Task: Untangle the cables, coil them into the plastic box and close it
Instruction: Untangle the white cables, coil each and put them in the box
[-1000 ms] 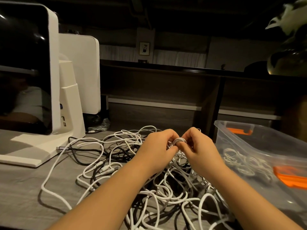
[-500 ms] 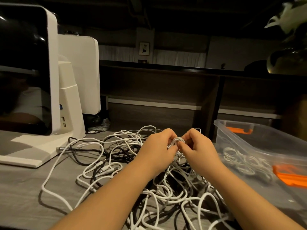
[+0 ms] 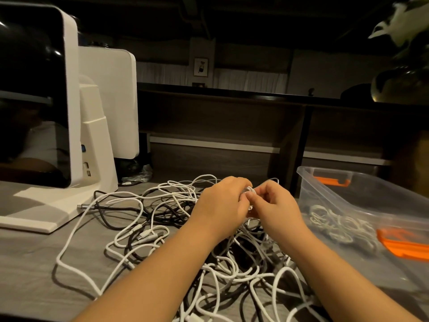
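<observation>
A: What is held at this moment?

B: A small white coil (image 3: 249,191) is pinched between the left hand (image 3: 222,205) and the right hand (image 3: 274,205), both with fingers curled round it, above the tangle of cables (image 3: 185,228) on the table (image 3: 27,263).

A: And where is the plastic box (image 3: 362,198)?

B: It is placed at the right, open, with some coiled cables (image 3: 336,224) already inside.

A: What can go wrong?

B: The coil may be sprung open if the grip is loosened. Also, if its tail is caught in the pile, other cables could be dragged along and knots tightened.
</observation>
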Tool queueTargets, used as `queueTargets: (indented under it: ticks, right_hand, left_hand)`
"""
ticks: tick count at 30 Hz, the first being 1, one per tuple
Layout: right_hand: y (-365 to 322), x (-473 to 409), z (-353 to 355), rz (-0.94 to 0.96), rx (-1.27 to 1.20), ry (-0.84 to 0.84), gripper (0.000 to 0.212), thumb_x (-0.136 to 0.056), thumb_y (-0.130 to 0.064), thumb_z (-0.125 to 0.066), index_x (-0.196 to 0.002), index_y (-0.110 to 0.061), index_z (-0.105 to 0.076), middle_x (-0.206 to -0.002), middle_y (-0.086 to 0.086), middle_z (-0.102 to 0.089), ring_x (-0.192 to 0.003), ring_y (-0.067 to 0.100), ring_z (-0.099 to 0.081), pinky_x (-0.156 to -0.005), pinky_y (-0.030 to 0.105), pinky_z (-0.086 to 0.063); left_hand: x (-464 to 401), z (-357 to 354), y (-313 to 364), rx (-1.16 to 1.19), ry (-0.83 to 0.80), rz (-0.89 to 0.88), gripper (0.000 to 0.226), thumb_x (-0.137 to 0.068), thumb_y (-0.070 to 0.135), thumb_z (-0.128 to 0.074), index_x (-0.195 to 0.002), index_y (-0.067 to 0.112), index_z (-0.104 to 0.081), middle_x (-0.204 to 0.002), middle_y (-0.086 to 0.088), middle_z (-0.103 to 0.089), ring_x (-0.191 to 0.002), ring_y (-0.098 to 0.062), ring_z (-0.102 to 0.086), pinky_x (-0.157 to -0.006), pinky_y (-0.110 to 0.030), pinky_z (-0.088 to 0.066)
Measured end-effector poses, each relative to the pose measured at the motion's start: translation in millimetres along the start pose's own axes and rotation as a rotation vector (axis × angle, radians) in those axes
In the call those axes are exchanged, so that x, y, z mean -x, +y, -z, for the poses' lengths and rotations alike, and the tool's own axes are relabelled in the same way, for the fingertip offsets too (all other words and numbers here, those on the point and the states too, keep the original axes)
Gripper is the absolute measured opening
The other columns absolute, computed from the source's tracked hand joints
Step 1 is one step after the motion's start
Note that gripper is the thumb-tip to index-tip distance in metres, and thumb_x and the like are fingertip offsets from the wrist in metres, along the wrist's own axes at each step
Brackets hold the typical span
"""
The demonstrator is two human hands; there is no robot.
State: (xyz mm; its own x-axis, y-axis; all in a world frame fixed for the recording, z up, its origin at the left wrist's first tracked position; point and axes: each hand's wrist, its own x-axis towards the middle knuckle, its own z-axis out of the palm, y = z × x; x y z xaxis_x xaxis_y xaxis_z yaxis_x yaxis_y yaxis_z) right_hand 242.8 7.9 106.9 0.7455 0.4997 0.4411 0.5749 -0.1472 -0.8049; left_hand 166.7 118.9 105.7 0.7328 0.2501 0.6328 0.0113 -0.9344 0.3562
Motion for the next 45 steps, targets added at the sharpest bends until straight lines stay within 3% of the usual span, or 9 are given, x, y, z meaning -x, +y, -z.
queueTargets:
  ticks: [3, 7, 11, 14, 17, 23, 31, 38, 45]
  right_hand:
    - [1, 3, -2, 0.028, 0.066, -0.007, 0.015, -0.095, -0.027, -0.061, -0.084, -0.017, -0.059, -0.076, 0.004, -0.065, -0.074, 0.022, -0.066, -0.070, 0.042, -0.059]
    - [-2, 3, 4, 0.033, 0.054, 0.041, 0.017, -0.094, -0.029, -0.064, -0.083, -0.016, -0.059, -0.072, 0.000, -0.064, -0.065, 0.011, -0.063, -0.060, 0.029, -0.054]
    - [-5, -4, 12, 0.018, 0.078, 0.094, 0.015, -0.095, -0.026, -0.060, -0.085, -0.015, -0.056, -0.076, 0.005, -0.063, -0.071, 0.022, -0.063, -0.061, 0.035, -0.052]
    - [-12, -10, 21, 0.093, 0.238, 0.084, 0.010, -0.097, -0.024, -0.057, -0.090, -0.019, -0.053, -0.079, -0.002, -0.059, -0.068, 0.012, -0.056, -0.054, 0.022, -0.036]
    - [-27, -11, 32, 0.208, 0.494, 0.018, 0.021, -0.098, -0.022, -0.053, -0.118, -0.021, -0.047, -0.099, -0.007, -0.057, -0.082, 0.014, -0.058, -0.064, 0.028, -0.043]
    - [-50, -13, 70, 0.319, 0.953, -0.038, 0.018, -0.097, -0.022, -0.052, -0.115, -0.025, -0.053, -0.101, -0.002, -0.050, -0.094, 0.022, -0.054, -0.068, 0.034, -0.041]
    - [-45, -15, 161, 0.196, 1.081, 0.070, 0.016, -0.089, -0.031, -0.067, -0.100, -0.027, -0.056, -0.096, -0.001, -0.059, -0.086, 0.022, -0.052, -0.067, 0.032, -0.043]
    - [-26, -14, 204, 0.072, 1.164, 0.136, 0.011, -0.095, -0.026, -0.053, -0.102, -0.020, -0.059, -0.090, 0.002, -0.057, -0.080, 0.023, -0.054, -0.067, 0.033, -0.049]
    - [-37, -8, 163, 0.261, 1.041, 0.036, 0.014, -0.095, -0.024, -0.052, -0.097, -0.022, -0.065, -0.087, 0.000, -0.057, -0.080, 0.022, -0.053, -0.066, 0.031, -0.041]
  left_hand:
    - [-2, -1, -1, 0.081, 0.017, 0.063, 0.020, -0.098, 0.020, -0.050, -0.110, 0.027, -0.065, -0.111, 0.010, -0.059, -0.097, -0.007, -0.056, -0.083, -0.028, -0.047]
    - [-2, -2, -6, 0.144, -0.009, 0.035, 0.020, -0.101, 0.024, -0.051, -0.116, 0.029, -0.063, -0.113, 0.013, -0.060, -0.100, -0.002, -0.055, -0.084, -0.022, -0.045]
    - [-3, 2, -8, 0.226, -0.067, 0.148, 0.040, -0.096, 0.039, -0.061, -0.134, 0.030, -0.052, -0.126, 0.018, -0.054, -0.112, 0.000, -0.051, -0.092, -0.020, -0.041]
    - [-8, 6, -3, 0.217, -0.103, 0.159, 0.036, -0.092, 0.030, -0.065, -0.126, 0.030, -0.054, -0.117, 0.016, -0.059, -0.086, 0.003, -0.052, -0.073, -0.013, -0.038]
    - [-17, 11, 7, 0.182, -0.106, 0.146, 0.028, -0.089, 0.023, -0.064, -0.116, 0.029, -0.060, -0.103, 0.014, -0.062, -0.066, 0.002, -0.048, -0.058, -0.013, -0.032]
    - [-39, 17, 41, 0.189, -0.115, 0.077, 0.032, -0.085, 0.016, -0.069, -0.113, 0.029, -0.061, -0.108, 0.014, -0.064, -0.098, -0.003, -0.058, -0.079, -0.020, -0.046]
    - [-80, -6, 112, 0.281, -0.070, -0.058, 0.019, -0.086, 0.024, -0.074, -0.104, 0.025, -0.065, -0.099, 0.011, -0.063, -0.088, -0.007, -0.057, -0.064, -0.007, -0.038]
    - [-93, -33, 147, 0.284, -0.187, -0.072, 0.032, -0.089, 0.032, -0.074, -0.118, 0.027, -0.062, -0.119, 0.012, -0.060, -0.102, -0.006, -0.052, -0.075, -0.019, -0.038]
    - [-77, -19, 126, 0.266, -0.175, -0.042, 0.021, -0.090, 0.021, -0.067, -0.111, 0.026, -0.065, -0.113, 0.007, -0.066, -0.101, -0.010, -0.059, -0.079, -0.026, -0.046]
